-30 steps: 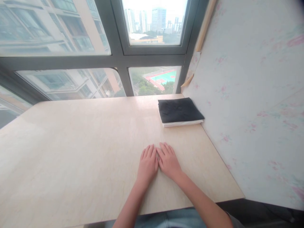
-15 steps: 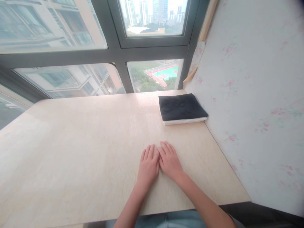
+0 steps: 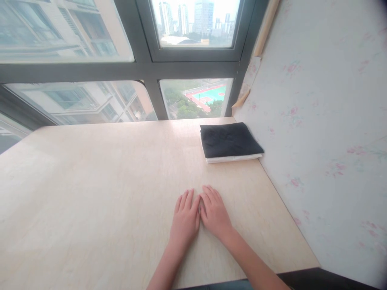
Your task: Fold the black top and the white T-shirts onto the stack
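My left hand (image 3: 185,217) lies palm down on the pale wood-look tabletop (image 3: 99,193), fingers stretched forward. Beside it on the right, my right hand (image 3: 214,211) rests flat in the same way. The two hands meet or nearly meet at the thumbs and index fingers; neither holds anything visible. Beyond my right hand, near the wall, lies a folded black cloth (image 3: 229,140) on top of a folded white cloth or sheet (image 3: 234,158). What the white layer is made of I cannot tell.
A wall with floral wallpaper (image 3: 326,133) borders the tabletop on the right, its covering peeling near the window. Grey window frames (image 3: 145,70) run along the far edge. Buildings and a sports court (image 3: 211,95) show outside. The table's front edge is near my forearms.
The view has shifted slightly, so the hands and cloth stack appear a little lower. My hands have opened a small gap between their index fingertips; they still lie flat.
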### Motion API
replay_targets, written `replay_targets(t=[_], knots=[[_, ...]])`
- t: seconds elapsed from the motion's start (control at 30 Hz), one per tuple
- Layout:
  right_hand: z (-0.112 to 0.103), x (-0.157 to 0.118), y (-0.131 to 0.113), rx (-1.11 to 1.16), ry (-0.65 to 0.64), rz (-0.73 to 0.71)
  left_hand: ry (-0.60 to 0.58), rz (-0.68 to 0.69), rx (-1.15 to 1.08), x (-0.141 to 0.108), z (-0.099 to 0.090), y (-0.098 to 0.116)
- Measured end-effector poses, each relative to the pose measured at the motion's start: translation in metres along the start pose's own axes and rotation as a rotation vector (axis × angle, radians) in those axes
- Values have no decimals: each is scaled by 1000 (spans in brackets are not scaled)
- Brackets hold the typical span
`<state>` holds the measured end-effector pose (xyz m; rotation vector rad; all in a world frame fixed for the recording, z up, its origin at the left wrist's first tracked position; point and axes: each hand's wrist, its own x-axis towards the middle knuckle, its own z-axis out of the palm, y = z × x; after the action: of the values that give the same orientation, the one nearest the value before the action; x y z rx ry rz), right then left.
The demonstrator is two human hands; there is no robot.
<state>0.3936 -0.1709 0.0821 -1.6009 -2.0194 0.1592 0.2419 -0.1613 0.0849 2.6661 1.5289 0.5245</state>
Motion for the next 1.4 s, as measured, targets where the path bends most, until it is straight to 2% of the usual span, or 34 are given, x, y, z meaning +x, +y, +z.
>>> replay_targets(t=[0.27,1.07,1.4], knots=[[-1,0,4,47,-1,-5,-40,-9,-2,0,-4,2],[2,0,1,12,7,0,-15,-28,-45,0,-3,0],[3,0,3,19,17,-15,-31,-37,-46,2,-8,4]])
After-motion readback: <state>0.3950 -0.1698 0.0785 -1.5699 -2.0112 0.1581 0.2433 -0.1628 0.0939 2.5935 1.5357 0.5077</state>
